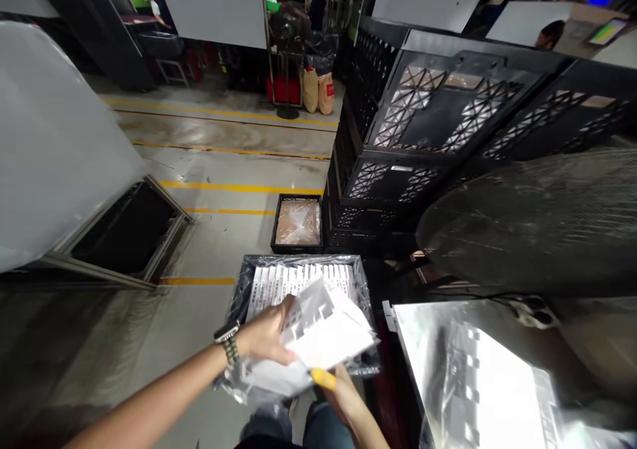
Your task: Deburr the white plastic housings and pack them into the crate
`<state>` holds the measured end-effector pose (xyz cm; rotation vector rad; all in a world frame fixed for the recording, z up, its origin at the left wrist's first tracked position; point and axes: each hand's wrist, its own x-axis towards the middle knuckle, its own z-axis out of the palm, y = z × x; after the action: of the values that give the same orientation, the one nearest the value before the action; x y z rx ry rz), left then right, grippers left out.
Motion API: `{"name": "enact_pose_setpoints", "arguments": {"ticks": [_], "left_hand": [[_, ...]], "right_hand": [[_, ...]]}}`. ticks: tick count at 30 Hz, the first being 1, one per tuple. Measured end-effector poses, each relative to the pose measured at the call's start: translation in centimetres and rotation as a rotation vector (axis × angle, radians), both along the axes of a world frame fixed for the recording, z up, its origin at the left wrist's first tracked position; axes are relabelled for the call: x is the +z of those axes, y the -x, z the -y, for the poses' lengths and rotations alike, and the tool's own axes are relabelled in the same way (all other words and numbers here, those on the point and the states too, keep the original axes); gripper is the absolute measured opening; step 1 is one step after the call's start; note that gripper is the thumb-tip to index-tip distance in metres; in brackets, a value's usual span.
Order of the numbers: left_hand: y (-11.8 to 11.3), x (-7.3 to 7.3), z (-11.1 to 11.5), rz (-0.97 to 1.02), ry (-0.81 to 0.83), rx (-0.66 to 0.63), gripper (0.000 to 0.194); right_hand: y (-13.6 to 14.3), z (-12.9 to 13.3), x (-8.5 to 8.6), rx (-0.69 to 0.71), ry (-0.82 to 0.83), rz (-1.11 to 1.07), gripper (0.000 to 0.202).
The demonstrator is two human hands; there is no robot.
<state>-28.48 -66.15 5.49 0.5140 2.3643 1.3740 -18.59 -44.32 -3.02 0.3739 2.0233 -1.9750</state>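
Workshop floor [239,167]: grey and worn, crossed by several yellow lines; machines, paper sacks [326,94] and people at work show further back.
Left side: a large pale panel [64,150] beside a low metal frame [166,197].
Right side: tall stacks of black crates [423,114], light-coloured contents showing through their lattice walls; nearer, a large round wire guard [522,217].
Small crate [297,250]: on the floor just beside the stacks, brown cardboard and clear plastic inside.
Lined crate [301,259]: right before the person, clear plastic over its rim, white pieces [298,282] standing in a close row inside.
Bagged white piece [338,333]: above the near part of the lined crate, tilted and blurred, in clear plastic.
Left grip [266,333]: grasping the bagged white piece at its left side; a watch [227,331] sits on that wrist.
Right grip [336,386]: at the piece's lower edge, yellow at one fingertip; I cannot tell whether it is clenched or loose.
Bench [415,323]: to the right, carrying more white pieces in clear plastic.
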Motion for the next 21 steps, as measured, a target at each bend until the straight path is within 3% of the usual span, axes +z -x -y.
{"name": "enact_pose_setpoints", "arguments": {"ticks": [3,7,11,16,18,21], "left_hand": [[3.2,-1.5,2.1,-0.032,0.338,-0.161,0.096],[5.1,-6.2,1.7,-0.024,0.669,-0.363,0.092],[4.7,-11.6,-0.9,0.003,0.857,-0.494,0.061],[4.9,-16.4,-4.4,0.043,0.912,-0.526,0.053],[5.0,-17.8,-4.2,0.066,0.89,-0.517,0.051],[4.0,-19.8,-2.0,0.086,0.834,-0.461,0.049]], "right_hand": [[2.3,3.7,-3.5,0.067,0.238,0.269,0.058],[1.4,4.9,-5.3,0.093,0.386,0.504,0.053],[-1.1,0.2,-3.8,0.057,0.445,0.508,0.055],[-3.8,-8.4,-0.4,-0.155,0.442,0.388,0.059],[-4.9,-10.8,0.4,-0.255,0.457,0.347,0.061],[-6.7,-12.6,0.5,-0.415,0.441,0.328,0.067]]}}
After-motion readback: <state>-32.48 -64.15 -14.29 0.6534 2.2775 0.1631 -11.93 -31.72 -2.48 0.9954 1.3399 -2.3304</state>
